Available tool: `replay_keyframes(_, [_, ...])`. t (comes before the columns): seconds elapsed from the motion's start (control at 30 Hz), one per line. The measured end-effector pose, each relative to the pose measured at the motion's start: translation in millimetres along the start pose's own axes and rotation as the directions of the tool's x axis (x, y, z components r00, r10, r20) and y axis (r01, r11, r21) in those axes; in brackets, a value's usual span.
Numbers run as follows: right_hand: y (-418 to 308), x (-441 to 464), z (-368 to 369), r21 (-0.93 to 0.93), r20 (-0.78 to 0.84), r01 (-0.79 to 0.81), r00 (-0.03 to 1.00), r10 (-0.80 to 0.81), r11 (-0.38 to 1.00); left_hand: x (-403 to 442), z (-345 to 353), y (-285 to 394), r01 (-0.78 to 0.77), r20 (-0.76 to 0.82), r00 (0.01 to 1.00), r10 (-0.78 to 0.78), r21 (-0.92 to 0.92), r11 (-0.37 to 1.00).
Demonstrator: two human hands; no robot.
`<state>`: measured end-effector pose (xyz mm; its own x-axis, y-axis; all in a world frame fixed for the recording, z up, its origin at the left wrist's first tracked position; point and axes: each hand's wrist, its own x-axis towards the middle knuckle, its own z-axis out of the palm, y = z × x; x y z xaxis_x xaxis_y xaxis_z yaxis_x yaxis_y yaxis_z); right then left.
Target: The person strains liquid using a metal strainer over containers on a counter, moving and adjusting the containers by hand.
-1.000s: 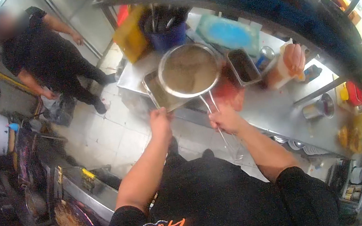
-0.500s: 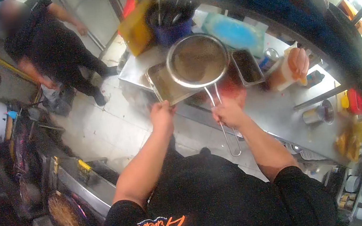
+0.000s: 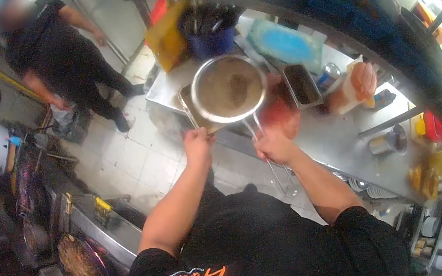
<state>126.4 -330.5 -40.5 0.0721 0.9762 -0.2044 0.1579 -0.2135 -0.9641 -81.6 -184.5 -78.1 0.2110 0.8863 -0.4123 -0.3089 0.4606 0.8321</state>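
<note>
A round metal strainer point(image 3: 228, 80) with a fine mesh and long wire handle is held out in front of me, and a darker patch shows on its mesh. My right hand point(image 3: 275, 145) is wrapped round its handle, whose looped end sticks out below the fist. My left hand point(image 3: 198, 148) grips the near edge of a rectangular metal tray point(image 3: 186, 104). The strainer lies over most of that tray, so its contents are hidden. To the right, a blurred red thing point(image 3: 281, 112) and a small dark-filled metal container point(image 3: 303, 85) are on the steel counter.
A blue bucket point(image 3: 211, 39) of utensils and a yellow container point(image 3: 169, 36) stand at the counter's back. Farther right are an orange-tinted jug point(image 3: 359, 87) and a metal pot point(image 3: 388, 141). A shelf overhangs the counter. Another person point(image 3: 64, 53) stands at upper left; a wok point(image 3: 84, 268) sits lower left.
The strainer has shifted left and slightly toward me, covering more of the tray. My right hand has moved a little left and down with it; my left hand keeps its hold.
</note>
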Motion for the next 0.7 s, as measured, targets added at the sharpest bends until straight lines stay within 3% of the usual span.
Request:
replay_keyframes(0.07, [-21, -14, 9, 0.174, 0.028, -0.163, 0.987, 0.161, 0.971, -1, -2, 3, -0.001, 0.017, 1.000, 0.000, 0.025, 1.000])
replay_keyframes(0.17, [-2, -2, 3, 0.072, -0.106, -0.046, 0.993, 0.054, 0.996, -8, -2, 7, 0.006, 0.015, 1.000, -0.007, 0.018, 1.000])
replay_keyframes(0.27, [-38, -17, 15, 0.172, -0.010, -0.176, 0.984, 0.180, 0.969, 2, -5, 4, 0.001, 0.028, 1.000, -0.003, 0.066, 0.998])
replay_keyframes(0.37, [-22, -10, 13, 0.135, -0.082, -0.075, 0.993, 0.087, 0.988, -3, -5, 4, 0.006, 0.027, 1.000, -0.007, 0.042, 0.999])
replay_keyframes(0.47, [-12, -1, 8, 0.045, -0.109, -0.101, 0.988, 0.106, 0.994, -8, -1, 7, 0.002, 0.018, 1.000, -0.003, 0.016, 1.000])
replay_keyframes(0.57, [-25, -14, 10, 0.234, 0.006, -0.144, 0.989, 0.146, 0.961, -2, -5, 3, -0.013, 0.023, 1.000, 0.013, 0.031, 0.999])
replay_keyframes(0.67, [-19, -4, 3, 0.083, -0.120, -0.121, 0.984, 0.131, 0.989, -1, -8, -1, -0.006, 0.019, 1.000, 0.006, -0.005, 1.000])
replay_keyframes(0.7, [-17, -7, 3, 0.114, -0.077, -0.116, 0.989, 0.125, 0.987, -3, -6, 0, -0.001, 0.018, 1.000, 0.002, -0.024, 1.000])
